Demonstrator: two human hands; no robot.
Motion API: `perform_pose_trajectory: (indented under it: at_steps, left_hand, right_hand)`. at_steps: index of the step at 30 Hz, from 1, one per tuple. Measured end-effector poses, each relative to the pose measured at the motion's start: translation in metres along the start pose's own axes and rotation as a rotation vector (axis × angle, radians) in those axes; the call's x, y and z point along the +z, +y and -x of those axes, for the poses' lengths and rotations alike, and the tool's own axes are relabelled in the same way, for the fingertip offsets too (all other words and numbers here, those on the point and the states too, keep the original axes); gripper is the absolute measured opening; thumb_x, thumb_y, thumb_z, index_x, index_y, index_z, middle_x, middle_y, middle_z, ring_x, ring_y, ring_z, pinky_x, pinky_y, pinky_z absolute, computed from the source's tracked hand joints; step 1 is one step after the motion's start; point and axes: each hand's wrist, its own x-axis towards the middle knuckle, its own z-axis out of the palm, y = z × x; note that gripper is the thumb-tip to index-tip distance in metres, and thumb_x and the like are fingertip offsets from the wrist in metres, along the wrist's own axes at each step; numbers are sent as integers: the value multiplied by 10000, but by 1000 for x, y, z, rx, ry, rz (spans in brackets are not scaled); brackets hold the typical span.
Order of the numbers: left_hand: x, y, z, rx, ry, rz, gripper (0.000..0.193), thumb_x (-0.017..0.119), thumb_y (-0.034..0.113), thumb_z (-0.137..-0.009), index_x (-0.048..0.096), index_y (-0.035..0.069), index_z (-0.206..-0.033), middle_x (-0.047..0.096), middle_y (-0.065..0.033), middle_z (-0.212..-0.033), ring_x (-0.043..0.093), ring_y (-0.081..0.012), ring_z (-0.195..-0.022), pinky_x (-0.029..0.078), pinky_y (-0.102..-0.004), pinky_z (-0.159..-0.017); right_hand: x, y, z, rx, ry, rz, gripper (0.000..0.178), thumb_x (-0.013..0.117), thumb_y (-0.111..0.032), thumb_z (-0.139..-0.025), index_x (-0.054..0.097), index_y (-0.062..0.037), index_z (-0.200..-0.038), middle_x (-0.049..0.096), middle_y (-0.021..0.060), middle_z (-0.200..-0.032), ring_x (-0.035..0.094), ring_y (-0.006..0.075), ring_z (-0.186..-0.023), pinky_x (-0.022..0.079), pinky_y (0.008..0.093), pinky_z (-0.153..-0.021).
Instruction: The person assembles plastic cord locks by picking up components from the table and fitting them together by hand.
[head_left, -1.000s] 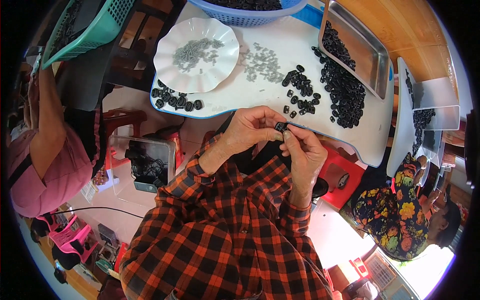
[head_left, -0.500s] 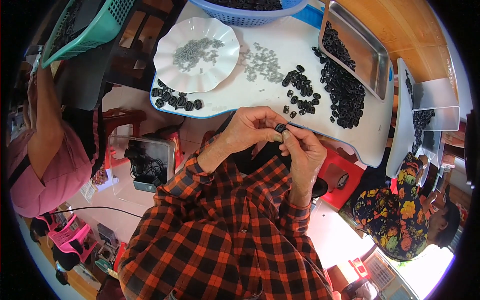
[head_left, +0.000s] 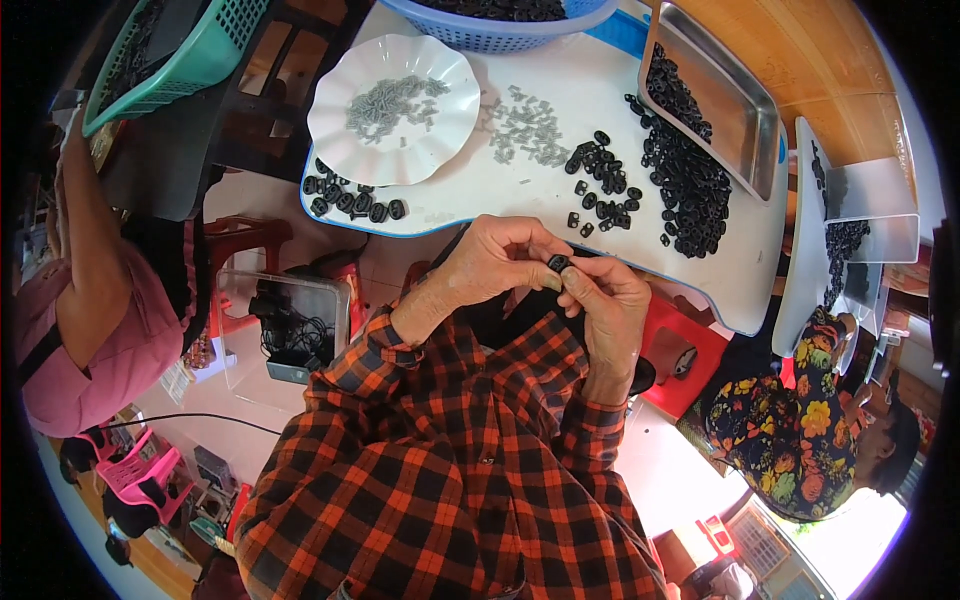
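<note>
Just off the near edge of the white table [head_left: 480, 190], a small black oval plastic part [head_left: 558, 263] is pinched between the fingertips of both my hands. My left hand [head_left: 500, 258] grips it from the left with thumb and index finger. From the right, my right hand [head_left: 606, 300] presses thumb and fingers against it. Fingertips cover much of the part. Beyond my hands, loose black parts [head_left: 605, 170] lie on the tabletop. Small clear grey pieces [head_left: 528, 125] are scattered to their left, and more lie in a white scalloped plate [head_left: 330, 130].
A large heap of black parts [head_left: 690, 190] spills by a metal tray [head_left: 745, 135]. A blue basket [head_left: 480, 38] stands at the back. Black assembled-looking parts [head_left: 350, 200] sit by the plate. People work at left [head_left: 95, 310] and right [head_left: 780, 430].
My hands have shifted very slightly, and the black part between them has moved a little toward me and tilted. The things on the table look the same.
</note>
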Motion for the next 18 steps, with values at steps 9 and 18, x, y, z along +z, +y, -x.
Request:
perform_pose_trajectory:
  at_steps: [9,18]
  left_hand:
    - [2,-2,0,-41,-42,89,236,714,7,-764,636,-18,-985,657,-41,-753,560,-30,-563,439,-172,-464]
    - [3,10,-1,-100,-87,113,217,714,-11,-752,651,-26,-959,676,-77,-760,602,-70,-597,472,-182,-505]
  right_hand:
    - [-9,8,-6,42,-101,-134,118,703,-33,-780,634,30,-852,630,85,-764,568,105,-572,449,193,-491]
    - [-14,12,-7,109,-187,-291,106,705,-15,-770,623,25,-826,624,80,-727,561,108,-563,439,193,-496]
